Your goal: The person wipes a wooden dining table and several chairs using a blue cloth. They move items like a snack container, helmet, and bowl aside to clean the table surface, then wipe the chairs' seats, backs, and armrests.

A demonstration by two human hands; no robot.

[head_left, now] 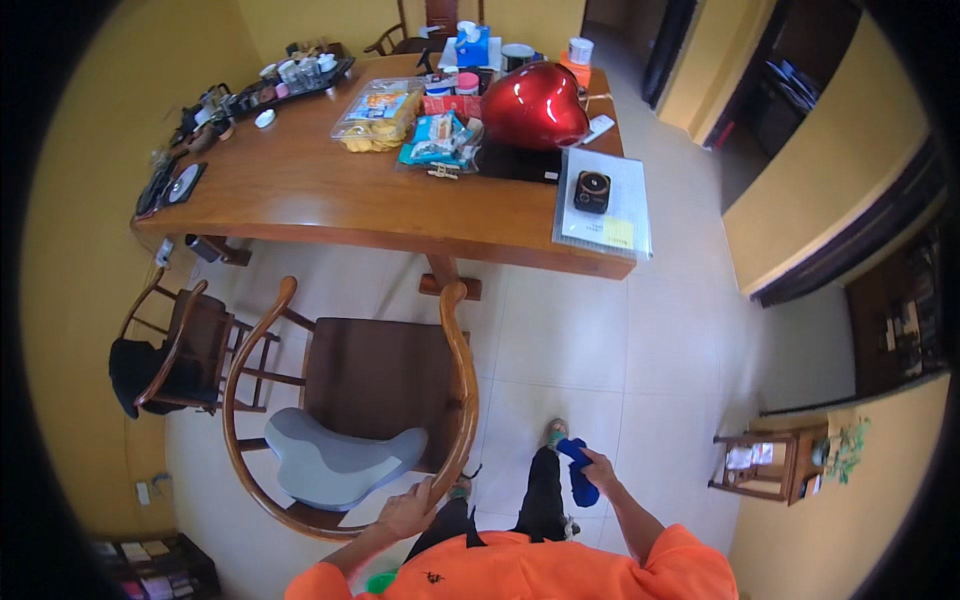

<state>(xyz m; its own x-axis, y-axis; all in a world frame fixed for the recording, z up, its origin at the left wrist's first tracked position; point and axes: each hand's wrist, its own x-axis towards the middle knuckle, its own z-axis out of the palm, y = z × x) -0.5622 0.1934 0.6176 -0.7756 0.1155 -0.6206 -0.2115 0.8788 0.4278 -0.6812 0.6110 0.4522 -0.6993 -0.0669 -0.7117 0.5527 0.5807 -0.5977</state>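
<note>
My left hand [407,510] is closed on the curved wooden rail of an armchair [460,370] with a dark brown seat. A grey cushion [345,458] lies against the back of that chair, beside my left hand. In my right hand [600,474] a dark blue cloth [580,484] hangs down over the floor near my legs. The fingers of that hand are closed around it; the cloth's exact kind is not clear.
Ahead stands a wooden table [300,190] bearing a red glossy helmet-like object [535,108], a plastic snack box [380,115], a folder [620,200] and a black tray [290,88] of jars. A second chair [195,335] stands left; a small wooden stand [770,465] stands right.
</note>
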